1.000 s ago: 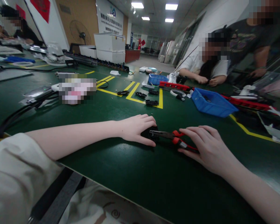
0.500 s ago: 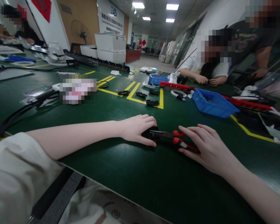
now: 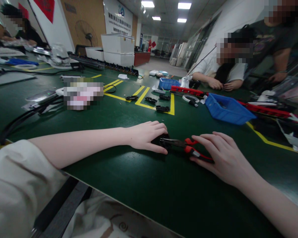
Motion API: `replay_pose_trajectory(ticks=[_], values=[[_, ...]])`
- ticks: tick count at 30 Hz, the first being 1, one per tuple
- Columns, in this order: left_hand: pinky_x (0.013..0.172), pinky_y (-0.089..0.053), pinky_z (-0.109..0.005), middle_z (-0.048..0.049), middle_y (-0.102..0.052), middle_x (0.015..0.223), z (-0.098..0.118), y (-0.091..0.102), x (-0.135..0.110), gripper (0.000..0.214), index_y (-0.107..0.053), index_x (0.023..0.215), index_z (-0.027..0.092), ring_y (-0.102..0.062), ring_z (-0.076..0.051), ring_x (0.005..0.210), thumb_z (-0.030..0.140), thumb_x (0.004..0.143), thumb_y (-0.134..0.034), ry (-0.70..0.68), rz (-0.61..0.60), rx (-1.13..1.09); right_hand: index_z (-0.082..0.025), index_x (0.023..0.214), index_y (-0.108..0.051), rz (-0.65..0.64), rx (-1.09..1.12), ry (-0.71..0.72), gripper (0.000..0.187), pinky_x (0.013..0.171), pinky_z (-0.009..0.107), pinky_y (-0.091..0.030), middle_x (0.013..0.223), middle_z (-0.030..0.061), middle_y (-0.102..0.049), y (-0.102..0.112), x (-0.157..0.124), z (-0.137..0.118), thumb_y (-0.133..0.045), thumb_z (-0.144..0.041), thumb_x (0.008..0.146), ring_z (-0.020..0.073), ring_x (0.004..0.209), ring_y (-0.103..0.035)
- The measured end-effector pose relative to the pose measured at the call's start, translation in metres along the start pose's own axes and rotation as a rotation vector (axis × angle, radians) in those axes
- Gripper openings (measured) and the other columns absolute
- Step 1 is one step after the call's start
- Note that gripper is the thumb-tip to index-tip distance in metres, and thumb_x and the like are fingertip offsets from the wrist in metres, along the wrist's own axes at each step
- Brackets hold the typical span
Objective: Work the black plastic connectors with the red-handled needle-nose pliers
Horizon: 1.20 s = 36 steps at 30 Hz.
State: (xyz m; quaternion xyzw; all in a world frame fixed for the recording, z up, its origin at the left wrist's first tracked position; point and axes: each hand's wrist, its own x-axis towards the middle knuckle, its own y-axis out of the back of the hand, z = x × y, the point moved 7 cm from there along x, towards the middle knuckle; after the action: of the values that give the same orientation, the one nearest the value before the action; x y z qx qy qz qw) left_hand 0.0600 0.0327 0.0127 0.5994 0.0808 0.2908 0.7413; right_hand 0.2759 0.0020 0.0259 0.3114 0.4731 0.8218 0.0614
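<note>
My left hand [image 3: 149, 136] is closed round a small black part [image 3: 159, 140] on the green table, hiding much of it. From the right, my right hand [image 3: 220, 155] grips the red and black handles of a pair of needle-nose pliers [image 3: 188, 145]. The pliers' jaws reach to the black part beside my left fingers; I cannot tell whether they pinch it. Beyond my left hand lie several similar black parts [image 3: 163, 108], in and near a yellow tape outline.
A blue bin [image 3: 228, 110] stands to the right, with a smaller blue basket [image 3: 168, 83] farther back. Red strips [image 3: 188, 90] lie along that side. Black cables [image 3: 22, 117] cross the left. A co-worker's hands [image 3: 222, 86] rest on the table at far right.
Almost nothing differs. The view has shifted very slightly, and both hands keep their hold on the black part and the pliers.
</note>
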Motion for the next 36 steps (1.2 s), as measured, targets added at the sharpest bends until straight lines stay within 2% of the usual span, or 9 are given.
replay_pose_trajectory(ticks=[7,14,21,28,36], values=[[0.103,-0.048,-0.041,-0.0160,-0.062,0.139,-0.0001,-0.0005,0.0005,0.062,-0.061,0.129,0.015,-0.061,-0.031,0.123,0.069,0.096,-0.060,0.017,-0.003,0.012,-0.020,0.147,-0.050,0.017,0.040,0.016,0.056,0.101,0.053,-0.051,0.116,0.0137,-0.069,0.0011,0.0015,-0.0003,-0.062,-0.044,0.099,0.0304,0.106,-0.066],[0.100,-0.050,-0.041,-0.0162,-0.064,0.134,-0.0002,0.0008,0.0008,0.065,-0.062,0.127,0.015,-0.064,-0.031,0.119,0.071,0.095,-0.061,0.041,0.019,-0.005,-0.019,0.138,-0.054,0.003,0.058,0.010,0.048,0.089,0.046,-0.052,0.110,0.0137,-0.071,0.0041,0.0031,-0.0011,-0.063,-0.044,0.098,0.0295,0.099,-0.066],[0.099,-0.050,-0.041,-0.0151,-0.065,0.125,0.0000,0.0026,0.0009,0.069,-0.061,0.128,0.013,-0.064,-0.031,0.114,0.072,0.092,-0.064,0.054,0.046,0.012,-0.017,0.134,-0.056,0.016,0.046,0.022,0.044,0.087,0.043,-0.050,0.107,0.0134,-0.071,0.0052,0.0049,-0.0037,-0.060,-0.045,0.100,0.0281,0.095,-0.067],[0.104,-0.048,-0.043,-0.0177,-0.063,0.136,-0.0013,0.0005,0.0001,0.075,-0.057,0.142,0.011,-0.062,-0.032,0.120,0.068,0.095,-0.063,0.063,0.038,0.028,-0.015,0.133,-0.056,0.024,0.025,0.031,0.044,0.087,0.044,-0.049,0.107,0.0146,-0.072,0.0064,0.0036,-0.0029,-0.056,-0.046,0.102,0.0290,0.094,-0.068],[0.106,-0.047,-0.042,-0.0179,-0.063,0.140,-0.0074,0.0001,-0.0007,0.076,-0.058,0.146,0.011,-0.061,-0.031,0.124,0.062,0.092,-0.072,0.064,0.067,-0.056,-0.018,0.134,-0.057,0.035,0.056,-0.041,0.044,0.089,0.046,-0.050,0.110,0.0129,-0.073,0.0053,0.0014,0.0031,-0.057,-0.047,0.101,0.0294,0.096,-0.070]])
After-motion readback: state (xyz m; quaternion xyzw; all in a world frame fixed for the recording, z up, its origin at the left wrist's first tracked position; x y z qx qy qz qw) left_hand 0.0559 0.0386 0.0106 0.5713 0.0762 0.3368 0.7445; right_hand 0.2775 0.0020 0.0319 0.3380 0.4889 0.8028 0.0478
